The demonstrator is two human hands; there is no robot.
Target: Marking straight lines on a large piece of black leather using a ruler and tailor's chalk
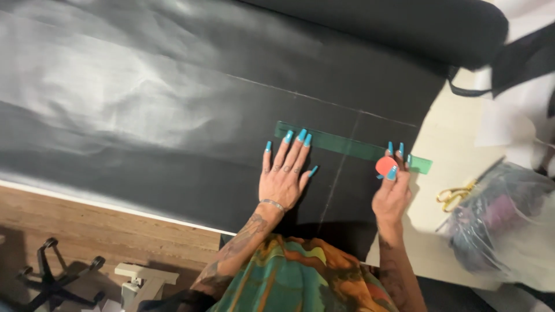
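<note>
A wide sheet of black fabric (173,110) lies spread over a white table, with thin chalk lines drawn across it. A long green ruler (347,145) rests on the fabric along one chalk line. My left hand (284,173) lies flat on the fabric, fingers spread, fingertips pressing the ruler's left part. My right hand (393,185) is at the ruler's right end and pinches a small round red-orange chalk piece (385,165) against the ruler's edge.
A dark fabric roll (404,23) lies along the far edge. On the bare white table (451,138) at the right sit gold-handled scissors (454,196) and a clear plastic bag (503,219) of stuff. A wooden floor and a chair base (52,277) are at lower left.
</note>
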